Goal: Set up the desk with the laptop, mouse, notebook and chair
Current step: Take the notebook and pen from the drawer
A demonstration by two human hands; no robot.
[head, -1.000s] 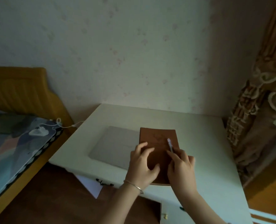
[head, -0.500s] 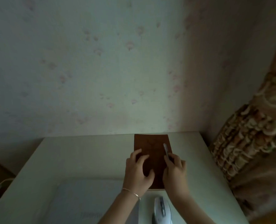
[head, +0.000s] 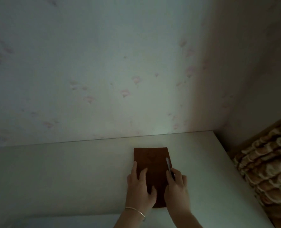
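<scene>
Light: dim room, detail soft, colours muted
Desk (head: 70,175): pale top, far edge against the wall, right edge near the curtain
Notebook (head: 150,165): brown cover, closed, lying flat on the desk right of centre, long side running away from the person; faint embossed mark on the upper cover
Pen (head: 168,165): slim, light-coloured, lying on the notebook's right margin, tip pointing away from the person, lower end hidden behind the right hand's fingers
Left hand (head: 139,190): palm down on the notebook's left half, fingers spread and fairly straight, one finger along the left edge, thumb reaching onto the cover; pressing flat, not wrapped round anything
Right hand (head: 177,188): at the notebook's lower right edge, fingers curled in around the lower part of the pen; narrow grip, looks like a pinch on the pen, though the contact itself is in shadow
Bracelet (head: 136,211): thin metal band on the left wrist
Laptop (head: 62,222): only a pale grey strip at the bottom edge of view, near side of the desk, left of the forearms; lid state cannot be told
Wall (head: 103,71): pale paper with faint pink flower marks
Curtain (head: 268,170): patterned brown and cream folds at the right, beside the desk
</scene>
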